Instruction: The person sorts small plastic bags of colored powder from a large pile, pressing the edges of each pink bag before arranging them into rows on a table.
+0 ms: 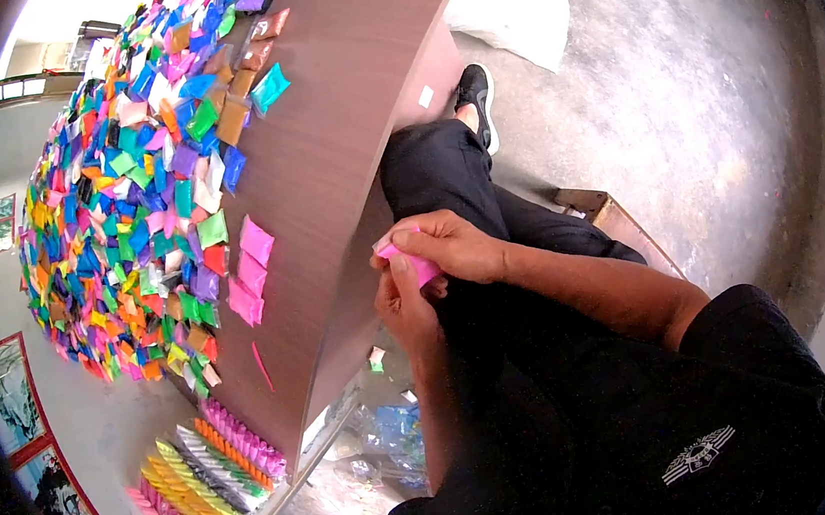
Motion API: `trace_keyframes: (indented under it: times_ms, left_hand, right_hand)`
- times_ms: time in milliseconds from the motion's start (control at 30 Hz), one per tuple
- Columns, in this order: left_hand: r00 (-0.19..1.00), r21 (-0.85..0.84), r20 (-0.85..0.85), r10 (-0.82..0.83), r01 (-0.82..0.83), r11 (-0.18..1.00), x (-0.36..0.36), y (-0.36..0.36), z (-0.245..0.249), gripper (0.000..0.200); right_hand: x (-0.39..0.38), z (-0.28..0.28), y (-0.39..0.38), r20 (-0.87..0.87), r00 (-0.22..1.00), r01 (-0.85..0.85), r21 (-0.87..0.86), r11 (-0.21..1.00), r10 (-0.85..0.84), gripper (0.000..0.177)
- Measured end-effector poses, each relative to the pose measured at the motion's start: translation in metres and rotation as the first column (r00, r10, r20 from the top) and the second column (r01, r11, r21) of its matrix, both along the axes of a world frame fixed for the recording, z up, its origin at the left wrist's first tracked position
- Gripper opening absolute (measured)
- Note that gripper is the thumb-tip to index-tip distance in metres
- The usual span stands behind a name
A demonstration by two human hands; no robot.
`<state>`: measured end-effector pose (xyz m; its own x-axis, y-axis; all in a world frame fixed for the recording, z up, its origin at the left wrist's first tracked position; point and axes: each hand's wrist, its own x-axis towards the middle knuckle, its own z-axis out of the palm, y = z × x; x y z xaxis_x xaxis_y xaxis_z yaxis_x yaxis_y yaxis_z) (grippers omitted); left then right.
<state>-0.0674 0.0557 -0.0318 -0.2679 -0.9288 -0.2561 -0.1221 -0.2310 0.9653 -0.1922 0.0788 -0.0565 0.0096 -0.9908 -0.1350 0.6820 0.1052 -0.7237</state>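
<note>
A small bright pink packet [426, 270] is pinched between my two hands, just past the table's edge and above my lap. My right hand [456, 245] comes in from the right, its thumb and fingers closed on the packet's upper part. From below, my left hand [409, 303] grips the same packet, its thumb raised along it. My fingers cover much of the packet. On the brown table [317, 117] nearby, three pink packets [251, 272] lie overlapping in a row, with a thin pink strip [262, 366] below them.
A large heap of many-coloured packets [146, 205] covers the table's far side. Neat rows of overlapping packets [194, 471] lie at lower left. Clear plastic bags [392, 446] sit below the edge. A white sack [507, 6] and an open box [620, 226] stand on the floor.
</note>
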Motion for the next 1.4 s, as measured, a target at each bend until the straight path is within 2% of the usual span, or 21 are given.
trace_keyframes:
  times_ms: [400, 600, 667, 900, 1100, 1200, 1267, 1400]
  left_hand:
    - [0.997, -0.013, 0.072, -0.022, 0.023, 1.000, 0.000, -0.005, 0.001, 0.042]
    - [0.999, 0.072, -0.034, -0.017, 0.020, 0.997, 0.005, -0.003, -0.001, 0.040]
    - [0.999, 0.018, 0.041, -0.013, 0.012, 1.000, 0.004, -0.001, 0.000, 0.038]
    - [0.998, -0.047, 0.023, -0.058, 0.059, 0.997, 0.003, -0.002, -0.001, 0.035]
    - [0.999, -0.009, -0.005, -0.050, 0.050, 0.999, 0.005, -0.003, 0.001, 0.033]
    - [0.999, -0.016, 0.003, -0.053, 0.053, 0.998, 0.005, -0.001, 0.007, 0.030]
    - [0.992, -0.028, 0.025, -0.122, 0.123, 0.992, 0.009, -0.003, 0.007, 0.027]
    - [0.992, -0.124, 0.049, -0.117, 0.123, 0.985, 0.009, -0.003, 0.009, 0.024]
  right_hand:
    - [0.002, -0.006, -0.003, -0.020, 0.999, 0.033, -0.001, 0.999, -0.033, 0.037]
    - [-0.001, -0.002, -0.002, 0.007, 1.000, -0.027, 0.023, 0.999, 0.027, 0.036]
    - [-0.003, -0.002, -0.002, -0.005, 0.999, -0.036, 0.030, 0.999, 0.036, 0.035]
    - [-0.003, 0.000, -0.002, -0.050, 0.998, -0.035, 0.015, 0.999, 0.035, 0.036]
    - [-0.001, -0.004, -0.002, -0.020, 0.999, -0.032, 0.013, 0.999, 0.032, 0.039]
    - [-0.001, -0.001, 0.001, 0.066, 0.997, -0.034, -0.015, 0.999, 0.035, 0.039]
    - [-0.002, 0.003, 0.001, 0.058, 0.998, -0.009, 0.014, 1.000, 0.008, 0.039]
    - [0.000, 0.002, -0.002, 0.063, 0.998, 0.011, 0.004, 1.000, -0.011, 0.039]
